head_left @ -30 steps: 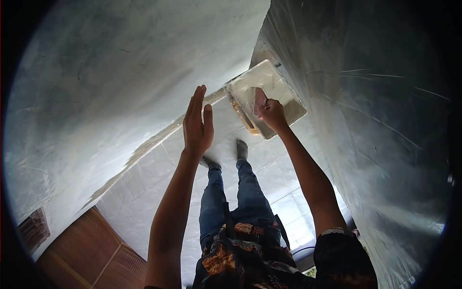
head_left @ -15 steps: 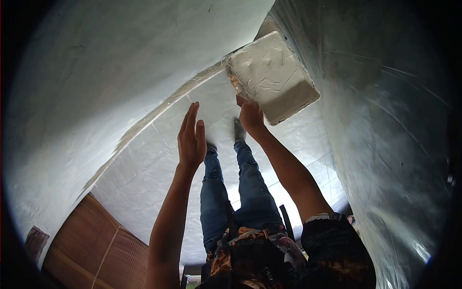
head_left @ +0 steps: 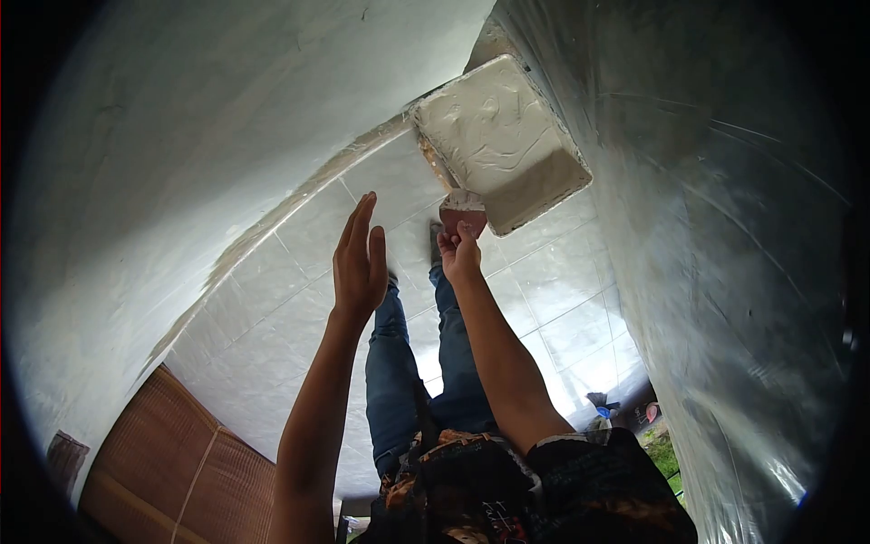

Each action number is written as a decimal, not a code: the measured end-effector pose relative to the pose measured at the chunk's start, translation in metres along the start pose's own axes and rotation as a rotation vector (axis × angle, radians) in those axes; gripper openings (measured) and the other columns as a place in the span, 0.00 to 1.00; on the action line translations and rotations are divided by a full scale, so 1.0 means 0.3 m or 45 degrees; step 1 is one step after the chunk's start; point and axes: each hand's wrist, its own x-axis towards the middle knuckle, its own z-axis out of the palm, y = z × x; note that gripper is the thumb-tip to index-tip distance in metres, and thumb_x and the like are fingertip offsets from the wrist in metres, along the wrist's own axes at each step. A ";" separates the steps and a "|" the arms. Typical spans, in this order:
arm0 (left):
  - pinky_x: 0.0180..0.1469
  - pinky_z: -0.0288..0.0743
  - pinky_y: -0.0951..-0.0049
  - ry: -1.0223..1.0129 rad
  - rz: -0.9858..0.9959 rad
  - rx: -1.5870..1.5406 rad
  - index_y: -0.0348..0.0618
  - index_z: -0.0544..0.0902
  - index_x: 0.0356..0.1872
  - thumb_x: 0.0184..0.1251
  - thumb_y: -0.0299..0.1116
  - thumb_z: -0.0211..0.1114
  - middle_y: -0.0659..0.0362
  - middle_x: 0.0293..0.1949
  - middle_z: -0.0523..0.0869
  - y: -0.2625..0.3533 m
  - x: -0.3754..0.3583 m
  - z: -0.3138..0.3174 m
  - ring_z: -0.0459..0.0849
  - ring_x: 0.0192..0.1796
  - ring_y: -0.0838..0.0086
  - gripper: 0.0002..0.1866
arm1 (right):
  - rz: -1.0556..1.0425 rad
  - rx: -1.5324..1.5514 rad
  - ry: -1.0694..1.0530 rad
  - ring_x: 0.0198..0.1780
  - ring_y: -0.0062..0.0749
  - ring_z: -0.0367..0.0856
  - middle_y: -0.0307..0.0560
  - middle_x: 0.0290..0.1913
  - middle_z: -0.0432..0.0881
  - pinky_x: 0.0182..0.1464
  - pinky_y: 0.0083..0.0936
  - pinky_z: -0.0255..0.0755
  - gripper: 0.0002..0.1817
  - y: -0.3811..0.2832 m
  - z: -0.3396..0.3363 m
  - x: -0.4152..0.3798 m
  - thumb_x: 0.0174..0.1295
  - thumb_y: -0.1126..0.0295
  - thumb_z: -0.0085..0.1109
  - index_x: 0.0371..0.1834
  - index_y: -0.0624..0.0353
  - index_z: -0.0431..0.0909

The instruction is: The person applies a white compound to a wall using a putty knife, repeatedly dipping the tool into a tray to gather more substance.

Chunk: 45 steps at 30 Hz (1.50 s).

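My right hand (head_left: 462, 257) grips a reddish-brown flat putty scraper (head_left: 463, 222) by its lower edge, fingertips pressed on its face. Pale wet putty coats the scraper's far edge. Just beyond it lies a rectangular tray (head_left: 555, 188) with a smeared rim, and the scraper overlaps the tray's near left corner in this view. Cream-coloured putty (head_left: 494, 118) with ridges and swirls fills much of the tray. To the left, my left hand (head_left: 361, 263) is raised with straight fingers, thumb apart, holding nothing, in front of the pale wall.
A pale wall (head_left: 181, 154) curves along the left, with a rough strip at its foot. Clear plastic sheeting (head_left: 707, 227) hangs on the right. Light tiles (head_left: 517, 281) cover the floor under my legs (head_left: 394, 363). A brown woven panel (head_left: 172, 453) stands at lower left.
My right hand has drawn back toward me from the tray's edge, bringing the putty-coated scraper into clear view. My left hand has stayed almost still. The view has shifted slightly.
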 end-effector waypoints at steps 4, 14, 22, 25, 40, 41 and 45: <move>0.70 0.67 0.54 -0.034 -0.032 -0.002 0.35 0.71 0.68 0.81 0.38 0.47 0.40 0.67 0.75 0.004 -0.012 -0.008 0.73 0.70 0.45 0.23 | -0.194 -0.797 -0.082 0.33 0.33 0.79 0.43 0.28 0.74 0.45 0.34 0.81 0.08 0.018 -0.205 -0.116 0.68 0.70 0.63 0.38 0.61 0.75; 0.70 0.67 0.54 -0.014 -0.076 0.003 0.34 0.71 0.69 0.81 0.38 0.45 0.38 0.66 0.76 -0.059 -0.034 -0.008 0.74 0.69 0.44 0.24 | -1.579 -2.312 -0.681 0.44 0.60 0.81 0.63 0.38 0.81 0.47 0.45 0.74 0.06 -0.532 0.039 -0.063 0.66 0.75 0.57 0.40 0.67 0.80; 0.70 0.68 0.55 -0.014 -0.107 0.014 0.34 0.71 0.69 0.82 0.39 0.45 0.39 0.66 0.76 -0.081 -0.035 0.001 0.75 0.69 0.45 0.24 | -1.408 -2.528 -0.769 0.40 0.62 0.84 0.64 0.36 0.84 0.45 0.50 0.77 0.08 -0.402 0.300 0.094 0.62 0.74 0.56 0.37 0.70 0.80; 0.70 0.68 0.55 -0.011 -0.115 0.020 0.34 0.72 0.69 0.82 0.39 0.45 0.39 0.66 0.76 -0.083 -0.030 -0.001 0.75 0.69 0.45 0.24 | -1.332 -2.792 -0.733 0.44 0.62 0.84 0.66 0.38 0.84 0.48 0.48 0.78 0.08 -0.380 0.415 0.105 0.60 0.76 0.56 0.37 0.72 0.79; 0.71 0.66 0.55 -0.045 -0.156 -0.002 0.35 0.71 0.69 0.82 0.40 0.45 0.39 0.66 0.76 -0.087 -0.040 0.007 0.74 0.70 0.46 0.24 | -1.190 -2.703 -0.662 0.53 0.63 0.83 0.72 0.46 0.83 0.55 0.50 0.76 0.17 -0.404 0.402 0.173 0.62 0.76 0.52 0.54 0.70 0.73; 0.69 0.68 0.55 -0.044 -0.135 0.013 0.33 0.72 0.68 0.82 0.39 0.46 0.39 0.66 0.76 -0.088 -0.042 0.008 0.75 0.69 0.46 0.24 | -1.163 -2.715 -0.684 0.53 0.62 0.82 0.72 0.48 0.83 0.55 0.49 0.76 0.18 -0.406 0.400 0.178 0.62 0.76 0.52 0.55 0.70 0.73; 0.69 0.69 0.55 -0.032 -0.125 0.015 0.34 0.71 0.68 0.81 0.39 0.46 0.39 0.66 0.76 -0.082 -0.054 0.005 0.75 0.69 0.45 0.24 | -1.131 -2.616 -0.931 0.60 0.56 0.80 0.68 0.58 0.80 0.60 0.43 0.74 0.22 -0.453 0.371 0.324 0.67 0.73 0.52 0.64 0.66 0.71</move>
